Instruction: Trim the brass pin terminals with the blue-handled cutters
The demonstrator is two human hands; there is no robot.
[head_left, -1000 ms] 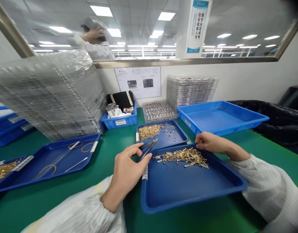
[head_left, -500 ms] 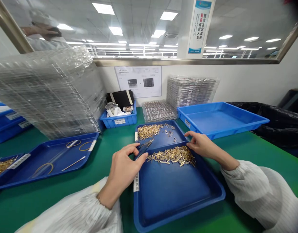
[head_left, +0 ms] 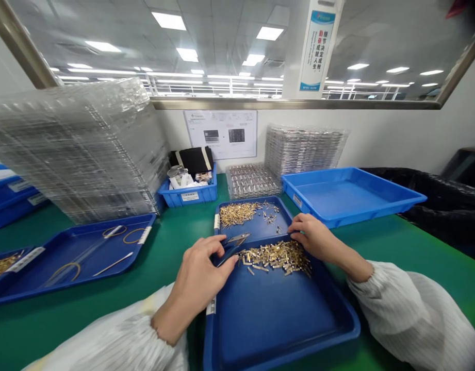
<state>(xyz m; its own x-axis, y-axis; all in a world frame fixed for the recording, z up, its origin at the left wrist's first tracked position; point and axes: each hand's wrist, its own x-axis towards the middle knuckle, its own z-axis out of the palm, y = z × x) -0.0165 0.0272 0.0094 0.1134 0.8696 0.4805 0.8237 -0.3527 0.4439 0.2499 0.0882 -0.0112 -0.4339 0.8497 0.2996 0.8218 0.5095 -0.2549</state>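
My left hand (head_left: 201, 273) is closed around dark-handled pliers (head_left: 237, 238), whose metal jaws point right above the edge between two blue trays. The fingers of my right hand (head_left: 312, 237) are bent and pressed together at the right corner where the trays meet; what they hold, if anything, is hidden. In the near tray (head_left: 279, 319) a heap of short gold metal pieces (head_left: 285, 256) lies along the far side. The far tray (head_left: 256, 234) holds a pile of thin gold pins (head_left: 237, 214) at left and scattered silvery pins (head_left: 270, 216) at right.
A large blue tray (head_left: 349, 190) stands at right. Behind are clear plastic trays (head_left: 302, 149) and a blue bin (head_left: 189, 196). On the left are stacked clear trays (head_left: 86, 154) and a blue tray (head_left: 94, 257) with rubber bands and a swab.
The near tray's front edge has shifted slightly left and down. My right hand has moved slightly left. The pliers' jaws look more level, and some gold pieces are spread differently.
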